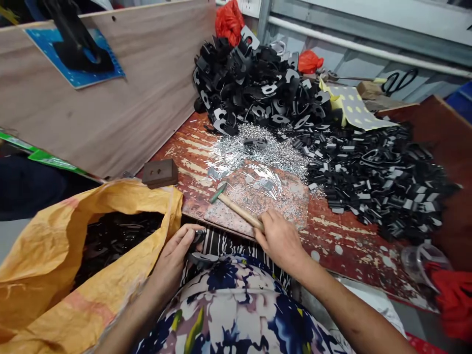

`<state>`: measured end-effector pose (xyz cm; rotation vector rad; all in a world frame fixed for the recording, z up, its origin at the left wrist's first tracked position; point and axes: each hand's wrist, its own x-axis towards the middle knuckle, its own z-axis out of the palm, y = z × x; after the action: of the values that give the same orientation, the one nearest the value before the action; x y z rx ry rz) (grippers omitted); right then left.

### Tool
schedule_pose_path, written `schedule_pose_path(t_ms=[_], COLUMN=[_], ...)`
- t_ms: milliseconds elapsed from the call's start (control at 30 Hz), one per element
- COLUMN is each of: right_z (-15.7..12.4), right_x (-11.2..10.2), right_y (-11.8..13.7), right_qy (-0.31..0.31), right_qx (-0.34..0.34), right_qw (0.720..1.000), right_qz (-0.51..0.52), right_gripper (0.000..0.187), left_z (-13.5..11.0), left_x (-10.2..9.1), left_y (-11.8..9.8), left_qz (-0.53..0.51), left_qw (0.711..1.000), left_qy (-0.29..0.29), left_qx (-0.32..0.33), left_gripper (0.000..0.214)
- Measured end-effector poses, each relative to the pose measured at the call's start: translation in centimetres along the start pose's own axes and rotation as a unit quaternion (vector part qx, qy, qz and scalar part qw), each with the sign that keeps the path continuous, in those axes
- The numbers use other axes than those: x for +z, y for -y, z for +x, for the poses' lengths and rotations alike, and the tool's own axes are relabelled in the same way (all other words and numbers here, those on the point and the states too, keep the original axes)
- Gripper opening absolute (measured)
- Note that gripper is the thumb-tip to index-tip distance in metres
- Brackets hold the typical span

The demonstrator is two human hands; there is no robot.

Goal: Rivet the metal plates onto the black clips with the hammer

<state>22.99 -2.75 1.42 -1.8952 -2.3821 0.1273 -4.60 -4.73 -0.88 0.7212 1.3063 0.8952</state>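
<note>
In the head view, the left hand (180,248) holds a black clip (203,258) between thumb and fingers, over the lap and just in front of the table (191,162). The right hand (279,239) is wrapped around the end of the hammer (239,210), at the table's front edge. The hammer's wooden handle slants away to the left, and its green head is over the left side of a speckled slab (291,206); whether it touches cannot be told.

Loose pins (267,182) lie on the slab, with more pins and a heap of rivets (283,152) just behind. Beyond these rises a pile of large clips (250,83); small clips (379,172) spread to the right, with a dotted sheet (357,105) lying against their far side. A brown block (160,173) sits at the table's left corner. Beside the left arm, a yellow sack (40,241) holds dark pieces (114,241). Scissors (400,82) are at the back right.
</note>
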Motion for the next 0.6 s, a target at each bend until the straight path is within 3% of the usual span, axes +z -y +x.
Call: schedule_pose_path(t_ms=[67,167,233,300,400,467,533,600], right_z=[0.4,2.1,4.4,7.2,10.7,11.4,10.5,8.4], right_x=[-0.5,-0.9,-0.7,-0.4,-0.3,-0.6,-0.9,-1.0], right_y=[1.1,2.1,2.0,1.5,0.2,-0.8,-1.8,-2.7], right_qy=[0.049,0.103,0.13,0.139,0.084,0.027,-0.018,-0.023], right_qx=[0.004,-0.04,-0.061,-0.039,0.017,0.023,0.001,-0.036], right_qw=[0.998,0.986,0.972,0.964,0.972,0.975,0.974,0.97], right_qz=[0.045,0.128,0.188,0.222,0.217,0.217,0.225,0.239], right_gripper=[0.01,0.032,0.031,0.024,0.028,0.032,0.034,0.035], left_z=[0.5,1.1,1.4,1.7,2.0,2.1,2.3,2.9], left_x=[0.5,0.9,0.9,0.9,0.7,0.7,0.8,1.1], left_y=[0.5,0.8,0.7,0.4,-0.1,-0.4,-0.6,-0.6], left_qz=[-0.031,-0.051,-0.061,-0.067,-0.07,-0.064,-0.049,-0.028], left_qw=[1.0,0.999,0.998,0.997,0.996,0.996,0.995,0.995], left_qy=[0.0,-0.014,-0.018,-0.022,-0.036,-0.044,-0.047,-0.046], left_qx=[-0.002,0.001,0.007,0.016,0.034,0.051,0.068,0.086], left_gripper=[0.045,0.044,0.044,0.044,0.044,0.043,0.042,0.042])
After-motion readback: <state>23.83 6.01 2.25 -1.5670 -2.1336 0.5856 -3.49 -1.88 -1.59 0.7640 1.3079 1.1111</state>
